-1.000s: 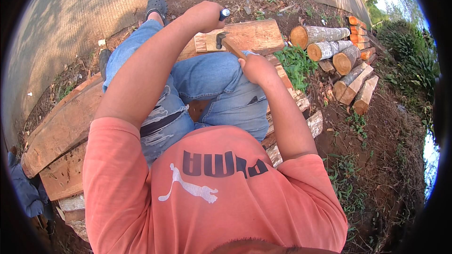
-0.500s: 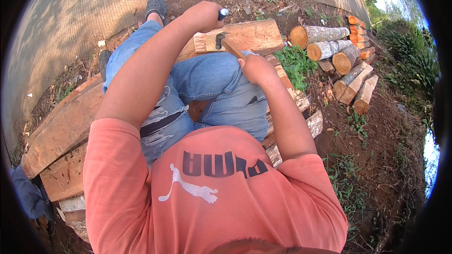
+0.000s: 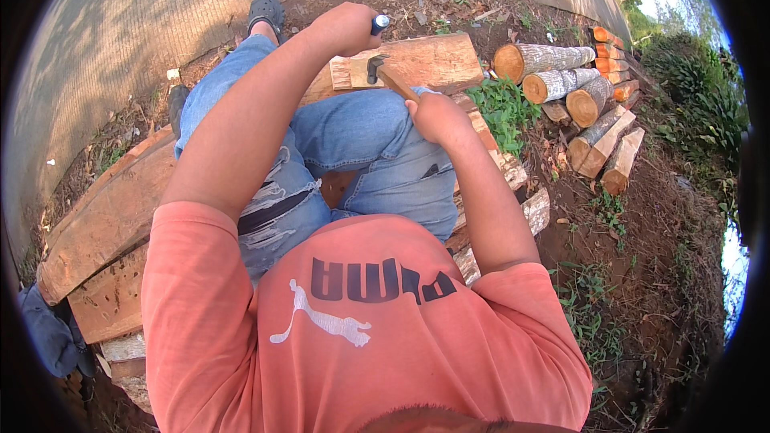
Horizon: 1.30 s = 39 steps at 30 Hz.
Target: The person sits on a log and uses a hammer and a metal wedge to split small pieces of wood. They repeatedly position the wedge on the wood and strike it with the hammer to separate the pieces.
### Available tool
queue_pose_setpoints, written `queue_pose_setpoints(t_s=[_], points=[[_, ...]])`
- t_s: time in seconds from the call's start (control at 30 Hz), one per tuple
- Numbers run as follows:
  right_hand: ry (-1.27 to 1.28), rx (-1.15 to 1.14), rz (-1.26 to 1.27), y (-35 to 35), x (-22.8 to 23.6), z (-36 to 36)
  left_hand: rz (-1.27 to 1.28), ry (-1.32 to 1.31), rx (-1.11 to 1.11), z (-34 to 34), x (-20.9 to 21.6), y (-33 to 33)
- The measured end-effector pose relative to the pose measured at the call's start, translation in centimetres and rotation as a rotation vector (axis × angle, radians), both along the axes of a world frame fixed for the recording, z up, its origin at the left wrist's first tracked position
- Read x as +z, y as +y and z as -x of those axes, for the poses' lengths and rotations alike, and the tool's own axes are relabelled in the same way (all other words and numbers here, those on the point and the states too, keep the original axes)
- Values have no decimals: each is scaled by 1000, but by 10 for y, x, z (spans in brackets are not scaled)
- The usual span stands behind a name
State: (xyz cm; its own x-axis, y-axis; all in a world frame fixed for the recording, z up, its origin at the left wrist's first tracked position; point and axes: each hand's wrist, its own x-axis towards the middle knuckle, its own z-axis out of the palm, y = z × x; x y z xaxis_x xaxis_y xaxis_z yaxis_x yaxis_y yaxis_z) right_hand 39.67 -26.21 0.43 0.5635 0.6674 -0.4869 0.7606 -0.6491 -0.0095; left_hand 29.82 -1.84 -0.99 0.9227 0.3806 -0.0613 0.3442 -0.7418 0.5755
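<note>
My left hand (image 3: pixel 346 30) is closed around a blue-handled tool (image 3: pixel 380 24) with a pale butt end; its working end is hidden behind the fist. Below it lies a small flat piece of wood (image 3: pixel 350 74) with short cut marks near its left end, on a thick wooden slab (image 3: pixel 441 60). My right hand (image 3: pixel 439 118) grips the wooden handle of a claw hammer (image 3: pixel 396 83). The dark hammer head is over the small wood piece, just below my left fist; whether it touches cannot be told.
Long wooden planks (image 3: pixel 112 208) lie under and beside my legs. Cut logs (image 3: pixel 553 60) are stacked to the right, behind a green weed patch (image 3: pixel 505 108). A paved surface (image 3: pixel 144 32) stretches along the far left. A dark cloth (image 3: pixel 48 333) is at the lower left.
</note>
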Motion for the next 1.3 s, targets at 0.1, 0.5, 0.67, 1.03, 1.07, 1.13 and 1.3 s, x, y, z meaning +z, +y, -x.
queue_pose_setpoints(t_s=[0.1, 0.5, 0.67, 1.03, 1.07, 1.13, 1.3], points=[[-8, 0, -7, -1, -2, -1, 4, 2, -1, 0, 2, -1], [-4, 10, -7, -1, 1, 1, 8, 10, 0, 0, 1, 0], [-5, 10, -26, -1, 0, 1, 14, 11, 8, 0, 1, 0], [-12, 5, 4, -1, -1, 0, 20, 15, 4, 0, 2, 1], [-13, 8, 5, -1, -1, 0, 10, 20, 2, 0, 2, 1], [-12, 11, 8, -1, -2, -1, 5, 11, -2, 0, 2, 1], [-6, 13, 6, 0, 1, 1, 23, 14, 3, 0, 1, 1]])
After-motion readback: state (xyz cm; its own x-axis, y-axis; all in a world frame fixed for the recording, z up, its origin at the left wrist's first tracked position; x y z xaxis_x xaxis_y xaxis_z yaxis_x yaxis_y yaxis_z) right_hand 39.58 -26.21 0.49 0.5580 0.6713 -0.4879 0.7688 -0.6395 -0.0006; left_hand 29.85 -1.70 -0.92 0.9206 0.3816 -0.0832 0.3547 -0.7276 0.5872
